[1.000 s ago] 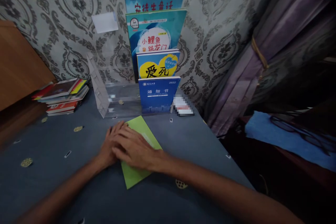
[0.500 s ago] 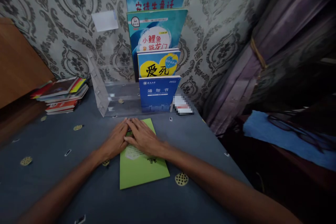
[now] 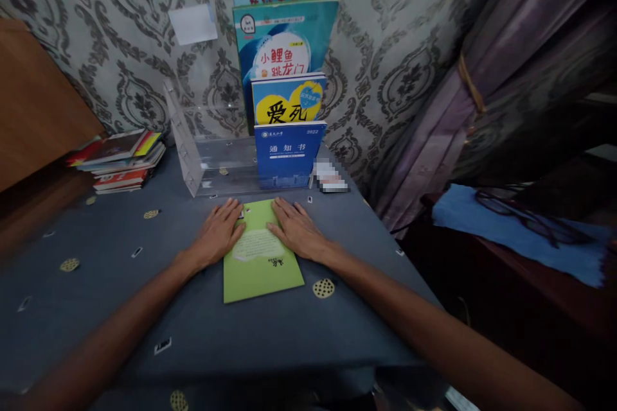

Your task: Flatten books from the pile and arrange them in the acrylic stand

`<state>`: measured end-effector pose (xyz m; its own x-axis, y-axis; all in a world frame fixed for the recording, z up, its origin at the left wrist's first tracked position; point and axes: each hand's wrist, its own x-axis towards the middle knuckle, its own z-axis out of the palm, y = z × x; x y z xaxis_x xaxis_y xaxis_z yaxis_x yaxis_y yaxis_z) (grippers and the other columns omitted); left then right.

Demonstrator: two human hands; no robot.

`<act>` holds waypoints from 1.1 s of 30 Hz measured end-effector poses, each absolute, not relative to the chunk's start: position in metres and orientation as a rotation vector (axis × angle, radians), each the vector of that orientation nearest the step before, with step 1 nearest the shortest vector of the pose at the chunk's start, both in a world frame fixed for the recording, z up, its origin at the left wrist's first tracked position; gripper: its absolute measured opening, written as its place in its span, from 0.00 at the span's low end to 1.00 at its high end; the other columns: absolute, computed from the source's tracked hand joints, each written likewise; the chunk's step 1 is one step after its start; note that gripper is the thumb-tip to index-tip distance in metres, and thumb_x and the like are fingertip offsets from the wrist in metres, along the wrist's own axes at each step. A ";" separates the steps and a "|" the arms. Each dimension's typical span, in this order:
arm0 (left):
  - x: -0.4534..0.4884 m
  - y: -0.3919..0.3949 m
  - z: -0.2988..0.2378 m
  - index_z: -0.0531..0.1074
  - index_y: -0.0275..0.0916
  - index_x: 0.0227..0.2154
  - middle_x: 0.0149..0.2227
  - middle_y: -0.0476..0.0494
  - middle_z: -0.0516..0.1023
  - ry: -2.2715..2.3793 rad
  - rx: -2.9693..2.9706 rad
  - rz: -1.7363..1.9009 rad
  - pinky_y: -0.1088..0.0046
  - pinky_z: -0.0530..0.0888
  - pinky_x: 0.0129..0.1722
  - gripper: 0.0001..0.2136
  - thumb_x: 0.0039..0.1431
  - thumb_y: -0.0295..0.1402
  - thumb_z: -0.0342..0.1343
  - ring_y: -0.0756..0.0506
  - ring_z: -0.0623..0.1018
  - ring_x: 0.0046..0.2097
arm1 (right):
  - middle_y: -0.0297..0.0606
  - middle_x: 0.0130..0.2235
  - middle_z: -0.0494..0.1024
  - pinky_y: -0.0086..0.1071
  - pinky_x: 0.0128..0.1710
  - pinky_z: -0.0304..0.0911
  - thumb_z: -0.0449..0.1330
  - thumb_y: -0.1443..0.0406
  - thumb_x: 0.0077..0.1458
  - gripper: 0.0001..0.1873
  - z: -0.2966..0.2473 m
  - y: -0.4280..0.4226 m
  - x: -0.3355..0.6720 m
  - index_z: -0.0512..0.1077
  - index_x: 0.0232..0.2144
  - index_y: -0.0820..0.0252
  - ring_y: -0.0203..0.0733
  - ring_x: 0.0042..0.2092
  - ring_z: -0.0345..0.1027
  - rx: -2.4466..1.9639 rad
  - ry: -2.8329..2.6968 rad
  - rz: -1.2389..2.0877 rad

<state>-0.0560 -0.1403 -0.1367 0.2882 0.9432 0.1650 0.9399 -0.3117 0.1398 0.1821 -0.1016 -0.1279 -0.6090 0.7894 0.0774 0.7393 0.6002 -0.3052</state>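
Now left hand (image 3: 218,231) and right hand (image 3: 299,229) have parted to the side edges of the book (image 3: 265,281), both grips spread, no pinch, baring its printed text, book flat on tabletop (image 3: 241,340) before the stand (image 3: 182,141).

I am reaching both arms forward, my left forearm (image 3: 139,311) slanting in from the lower left and my right forearm (image 3: 400,308) from the lower right, so they are converging ahead of me. My left hand (image 3: 218,234) and right hand (image 3: 299,231) are lying palms down, backs showing, apart. My fingers (image 3: 288,209) are stretching forward, while both thumbs (image 3: 238,231) are pointing inward across a gap.
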 end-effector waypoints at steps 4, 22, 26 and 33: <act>-0.052 -0.143 -0.132 0.59 0.30 0.65 0.69 0.33 0.59 1.825 2.481 0.322 0.55 0.57 0.68 0.27 0.70 0.41 0.38 0.39 0.57 0.71 | 0.56 0.69 0.55 0.53 0.69 0.42 0.45 0.58 0.68 0.31 -0.129 -0.112 0.181 0.55 0.67 0.72 0.53 0.71 0.45 -1.281 -2.594 0.342; -0.043 -0.160 -0.121 0.74 0.37 0.47 0.44 0.36 0.73 2.158 2.564 0.486 0.59 0.74 0.45 0.15 0.68 0.36 0.45 0.38 0.74 0.46 | 0.54 0.65 0.65 0.47 0.67 0.46 0.51 0.64 0.67 0.24 -0.123 -0.135 0.186 0.64 0.61 0.69 0.50 0.68 0.55 -1.292 -2.505 0.307; -0.042 -0.159 -0.121 0.75 0.36 0.44 0.40 0.37 0.73 2.131 2.567 0.484 0.62 0.74 0.43 0.14 0.68 0.34 0.45 0.39 0.75 0.43 | 0.50 0.58 0.73 0.43 0.63 0.53 0.54 0.65 0.65 0.19 -0.121 -0.134 0.187 0.70 0.55 0.65 0.49 0.62 0.63 -1.258 -2.469 0.295; -0.055 -0.141 -0.120 0.68 0.41 0.55 0.51 0.38 0.72 1.568 2.666 0.489 0.65 0.74 0.49 0.17 0.70 0.30 0.39 0.43 0.75 0.49 | 0.49 0.49 0.75 0.35 0.53 0.60 0.52 0.71 0.61 0.14 -0.114 -0.119 0.192 0.73 0.47 0.66 0.46 0.52 0.67 -1.353 -2.311 0.317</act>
